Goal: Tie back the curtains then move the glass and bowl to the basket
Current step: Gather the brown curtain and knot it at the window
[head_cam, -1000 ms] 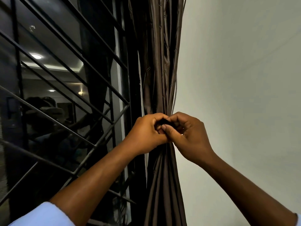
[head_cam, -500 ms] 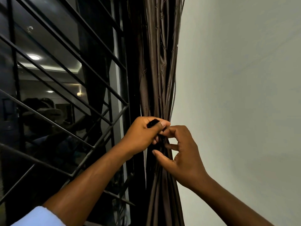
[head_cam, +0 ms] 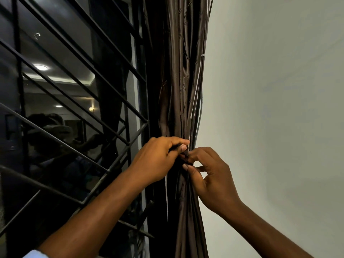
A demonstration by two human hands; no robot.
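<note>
A dark brown satin curtain (head_cam: 183, 81) hangs gathered into a narrow bunch between the window and the wall. My left hand (head_cam: 158, 161) pinches a dark tie band (head_cam: 184, 158) at the bunch's waist, thumb against forefinger. My right hand (head_cam: 210, 175) meets it from the right and pinches the same band with thumb and fingertips. Most of the band is hidden by my fingers. Neither glass, bowl nor basket is in view.
A dark window pane with a black metal grille (head_cam: 78, 101) of slanted bars fills the left side, close behind my left arm. A plain pale wall (head_cam: 275, 108) takes up the right. A thin cable (head_cam: 200, 101) runs down the curtain's right edge.
My right hand slid down from beside the left, opened a little below the band, and now its fingertips are back pinching at the band. The left hand kept its pinch.
</note>
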